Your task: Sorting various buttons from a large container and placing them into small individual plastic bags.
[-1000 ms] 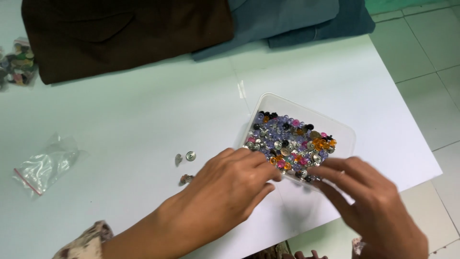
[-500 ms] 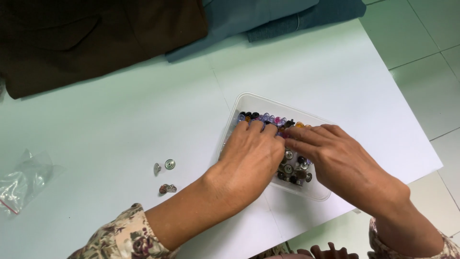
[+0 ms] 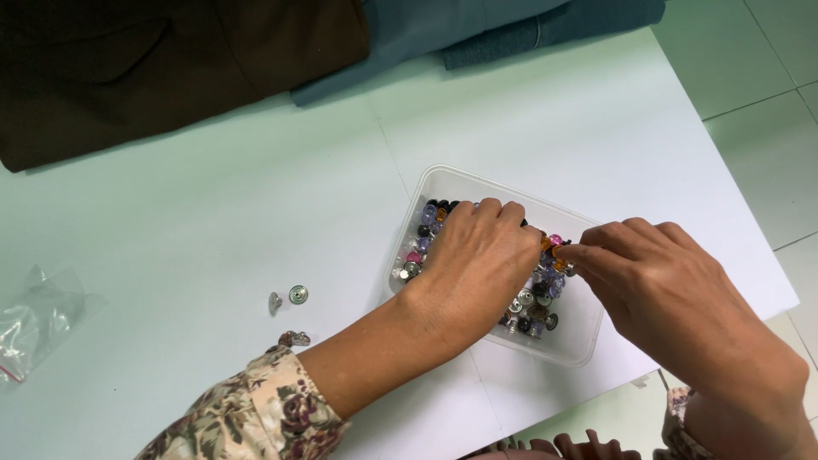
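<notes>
White and wide, the surface [image 3: 213, 221] is filling most of the view, with grey floor tiles [image 3: 767, 102] showing past its right edge. Along the far edge a brown cloth [image 3: 170, 68] and a blue cloth [image 3: 477, 30] are lying folded, touching each other.

Near the right edge a clear tray [image 3: 443, 183] is sitting on the surface, holding a heap of small coloured studs [image 3: 537, 302]: purple, black, orange, pink and silver.

The left hand [image 3: 477, 264] is lying palm-down over the studs, fingers curled into the heap; whether it is gripping any of them cannot be told. Its floral sleeve [image 3: 256, 409] is showing at the bottom edge.

The right hand [image 3: 673, 290] is reaching in over the tray's right side, thumb and forefinger pinching together at an orange stud [image 3: 555, 250], just beside the left hand's knuckles.

Left of the tray, well apart from it, three loose silver studs [image 3: 296, 295] are lying on the surface. At the far left edge a crumpled clear bag [image 3: 38, 319] is lying.
</notes>
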